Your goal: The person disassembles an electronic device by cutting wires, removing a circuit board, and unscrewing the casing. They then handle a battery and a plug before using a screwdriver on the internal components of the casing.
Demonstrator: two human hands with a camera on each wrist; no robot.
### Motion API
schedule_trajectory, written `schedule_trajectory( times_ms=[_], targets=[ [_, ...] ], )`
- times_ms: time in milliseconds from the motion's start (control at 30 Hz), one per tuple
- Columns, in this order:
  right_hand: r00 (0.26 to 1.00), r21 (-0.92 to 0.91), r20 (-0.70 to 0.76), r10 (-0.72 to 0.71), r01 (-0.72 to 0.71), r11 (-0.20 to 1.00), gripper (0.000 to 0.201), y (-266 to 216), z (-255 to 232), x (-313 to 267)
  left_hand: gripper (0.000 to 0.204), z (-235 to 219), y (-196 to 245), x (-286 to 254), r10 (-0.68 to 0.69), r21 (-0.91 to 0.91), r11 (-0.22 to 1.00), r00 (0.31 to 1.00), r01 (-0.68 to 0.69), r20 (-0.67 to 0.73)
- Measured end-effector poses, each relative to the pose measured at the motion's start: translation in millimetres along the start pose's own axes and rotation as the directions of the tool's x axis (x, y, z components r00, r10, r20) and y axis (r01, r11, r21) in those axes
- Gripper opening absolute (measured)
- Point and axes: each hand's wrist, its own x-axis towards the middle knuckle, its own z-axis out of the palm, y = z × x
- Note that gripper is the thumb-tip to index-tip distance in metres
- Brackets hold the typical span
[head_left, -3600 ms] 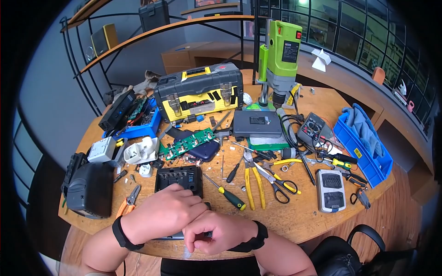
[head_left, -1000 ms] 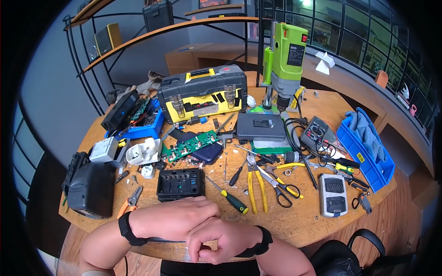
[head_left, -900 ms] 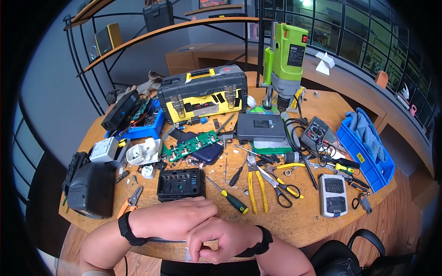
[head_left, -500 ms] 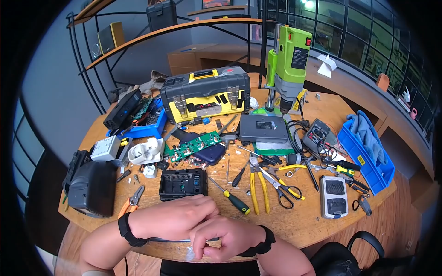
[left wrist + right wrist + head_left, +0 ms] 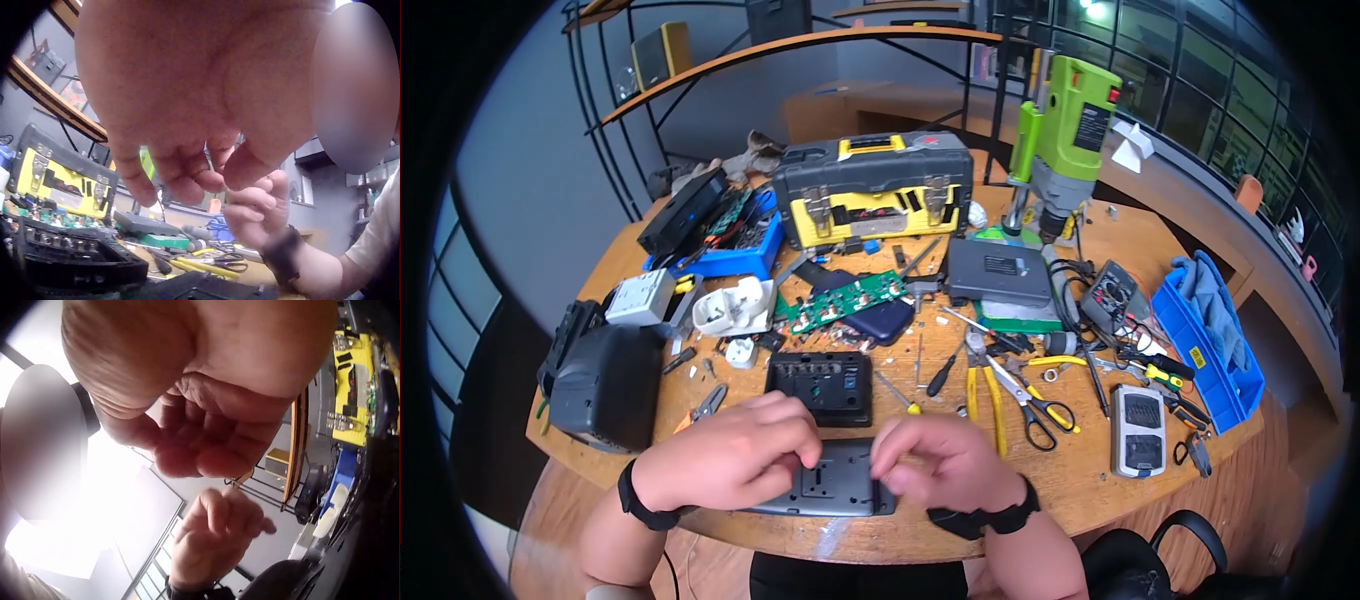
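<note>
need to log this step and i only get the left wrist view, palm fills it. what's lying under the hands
Observer: A flat dark plastic panel lies at the near edge of the wooden table, seen from the head view.
Operator: is my left hand on it
Observer: Yes, the left hand rests over the panel's left end, fingers curled at its edge.
Operator: and the right one
Observer: The right hand sits at the panel's right end with fingers curled; whether its grip closes on anything is hidden.
Operator: whats just beyond the panel
Observer: A black boxy housing with a row of terminals, apart from the panel.
</note>
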Motion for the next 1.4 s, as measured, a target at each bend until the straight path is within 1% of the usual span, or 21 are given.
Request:
schedule_trajectory(
  times_ms=[67, 100, 133, 200, 267, 333, 433, 500, 533, 633, 700, 733, 767, 833, 867, 900, 933, 1033, 1267, 1333, 1400],
  targets=[
    [0.997, -0.027, -0.065, 0.027, -0.029, 0.999, 0.014, 5, -8, 1, 0.018, 0, -6, -17, -0.046, 0.017, 0.999, 0.998, 0.046, -0.035],
    [0.994, 0.016, -0.091, 0.068, -0.067, 0.998, 0.012, 5, -11, 1, 0.018, 3, -12, -25, -0.053, 0.038, 0.998, 0.996, 0.056, -0.073],
    [0.993, 0.005, -0.098, 0.064, -0.064, 0.998, 0.014, 8, -14, 2, 0.017, 5, -17, -31, -0.057, 0.056, 0.996, 0.992, 0.064, -0.112],
    [0.994, -0.029, -0.097, 0.049, -0.052, 0.998, 0.016, 14, -18, 3, 0.017, 8, -28, -38, -0.072, 0.049, 0.996, 0.989, 0.079, -0.130],
    [0.992, -0.036, -0.102, 0.072, -0.076, 0.996, 0.017, 17, -17, 4, 0.017, 13, -39, -44, -0.062, 0.096, 0.992, 0.981, 0.081, -0.185],
    [0.989, -0.042, -0.115, 0.097, -0.102, 0.994, 0.018, 20, -18, 5, 0.017, 16, -46, -48, -0.072, 0.083, 0.992, 0.977, 0.090, -0.201],
    [0.989, -0.090, -0.090, 0.116, -0.124, 0.988, 0.018, 24, -20, 6, 0.019, 19, -58, -51, -0.075, 0.071, 0.993, 0.973, 0.093, -0.219],
    [0.991, -0.167, -0.084, 0.106, -0.119, 0.979, 0.019, 26, -20, 7, 0.021, 20, -63, -54, -0.074, 0.060, 0.994, 0.971, 0.090, -0.228],
    [0.989, -0.167, -0.087, 0.121, -0.134, 0.977, 0.019, 26, -20, 7, 0.023, 20, -66, -55, -0.070, 0.041, 0.996, 0.971, 0.082, -0.227],
    [0.971, -0.195, -0.175, 0.166, -0.199, 0.960, 0.019, 26, -14, 6, 0.029, 21, -72, -60, -0.072, -0.015, 0.997, 0.973, 0.070, -0.219],
    [0.989, -0.304, -0.098, 0.108, -0.133, 0.943, 0.018, 25, -15, 10, 0.033, 22, -76, -60, -0.075, -0.053, 0.996, 0.973, 0.065, -0.219],
    [0.986, -0.297, -0.102, 0.131, -0.156, 0.942, 0.018, 24, -13, 11, 0.038, 21, -76, -60, -0.044, -0.034, 0.999, 0.979, 0.037, -0.199],
    [0.980, -0.375, -0.108, 0.167, -0.196, 0.906, 0.018, 21, -10, 13, 0.043, 21, -77, -60, -0.010, -0.013, 1.000, 0.983, 0.008, -0.181],
    [0.966, -0.487, -0.137, 0.220, -0.259, 0.834, 0.017, 18, -6, 16, 0.046, 22, -76, -59, -0.008, -0.030, 1.000, 0.985, 0.003, -0.170],
    [0.962, -0.484, -0.142, 0.233, -0.273, 0.831, 0.017, 17, -5, 16, 0.049, 22, -77, -59, 0.003, -0.022, 1.000, 0.986, -0.006, -0.164],
    [0.967, -0.524, -0.133, 0.215, -0.253, 0.813, 0.018, 17, -5, 16, 0.055, 22, -80, -58, 0.035, 0.010, 0.999, 0.990, -0.034, -0.139],
    [0.973, -0.563, -0.123, 0.196, -0.231, 0.793, 0.019, 17, -6, 16, 0.055, 23, -82, -59, 0.033, -0.003, 0.999, 0.990, -0.034, -0.137],
    [0.971, -0.589, -0.124, 0.205, -0.238, 0.772, 0.021, 15, -9, 18, 0.061, 27, -84, -60, 0.028, 0.021, 0.999, 0.993, -0.026, -0.118],
    [0.967, -0.613, -0.136, 0.214, -0.252, 0.749, 0.021, 15, -10, 18, 0.063, 31, -86, -61, 0.050, -0.008, 0.999, 0.997, -0.051, -0.065],
    [0.961, -0.623, -0.125, 0.247, -0.270, 0.734, 0.020, 14, -10, 18, 0.064, 32, -86, -61, 0.052, -0.007, 0.999, 0.997, -0.052, -0.058],
    [0.956, -0.585, -0.155, 0.250, -0.293, 0.756, 0.020, 14, -5, 17, 0.065, 32, -87, -61, 0.045, -0.011, 0.999, 0.998, -0.046, -0.054]
  ],
)
